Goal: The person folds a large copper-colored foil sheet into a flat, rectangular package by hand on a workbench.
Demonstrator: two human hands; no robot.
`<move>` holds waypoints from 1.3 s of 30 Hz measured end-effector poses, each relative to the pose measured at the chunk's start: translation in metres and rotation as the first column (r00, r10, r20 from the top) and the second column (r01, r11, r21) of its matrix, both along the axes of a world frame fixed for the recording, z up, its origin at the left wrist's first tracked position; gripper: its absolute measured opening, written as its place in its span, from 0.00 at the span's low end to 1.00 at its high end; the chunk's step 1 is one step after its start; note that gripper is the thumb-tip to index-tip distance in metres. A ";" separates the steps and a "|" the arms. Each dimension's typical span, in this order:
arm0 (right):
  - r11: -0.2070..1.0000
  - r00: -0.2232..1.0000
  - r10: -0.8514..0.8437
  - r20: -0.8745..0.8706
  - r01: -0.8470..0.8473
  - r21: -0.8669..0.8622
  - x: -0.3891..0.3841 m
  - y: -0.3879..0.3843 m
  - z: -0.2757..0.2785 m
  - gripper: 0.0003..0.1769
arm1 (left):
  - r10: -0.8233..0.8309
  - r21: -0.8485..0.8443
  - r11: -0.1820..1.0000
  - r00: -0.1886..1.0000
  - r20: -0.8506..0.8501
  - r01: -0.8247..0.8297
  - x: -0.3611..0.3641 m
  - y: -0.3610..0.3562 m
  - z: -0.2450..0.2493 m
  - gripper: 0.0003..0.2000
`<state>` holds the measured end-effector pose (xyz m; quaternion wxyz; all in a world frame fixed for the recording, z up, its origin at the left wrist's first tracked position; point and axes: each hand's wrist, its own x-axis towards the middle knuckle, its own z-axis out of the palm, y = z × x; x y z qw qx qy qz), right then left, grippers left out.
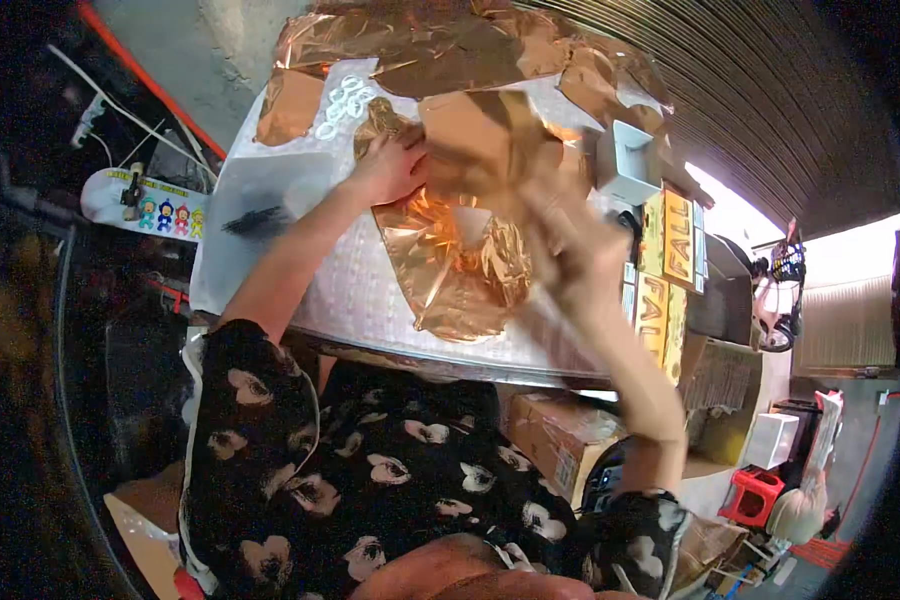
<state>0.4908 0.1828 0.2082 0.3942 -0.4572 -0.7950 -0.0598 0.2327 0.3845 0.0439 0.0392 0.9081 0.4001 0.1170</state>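
Shiny copper-coloured foil [450,300] lies crumpled across the middle of the table, its near part reaching close to the front edge. My left hand [395,168] is closed on the foil near a twisted, bunched piece [382,122]. To the right, my right hand [570,235] is smeared by motion beside the foil, so its fingers cannot be made out. Between and beyond the hands, a blurred flap of the same foil [475,135] stands out. Several white rings [345,103] lie on the table behind my left hand.
More copper foil sheets [450,60] cover the table's far side. A small grey box [630,165] stands at the right, near yellow boxes marked FALL [653,315]. A dark bundle [257,222] lies on the left of the pale tabletop [340,270]. Cardboard boxes [560,435] sit below.
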 end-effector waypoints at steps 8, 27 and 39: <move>0.982 0.971 0.035 0.235 0.011 -0.190 -0.030 -0.072 -0.128 0.21 | 0.067 -0.005 0.998 0.996 0.064 -0.067 -0.010 -0.010 0.006 0.27; 0.963 0.928 -0.033 0.371 0.129 -0.237 -0.053 -0.093 -0.121 0.22 | 0.110 0.042 0.993 0.993 0.048 -0.112 -0.053 -0.063 0.002 0.36; 0.915 0.863 -0.236 0.447 0.352 -0.196 -0.043 0.028 -0.164 0.33 | 0.155 0.069 0.984 0.980 0.121 -0.164 -0.047 -0.109 -0.014 0.32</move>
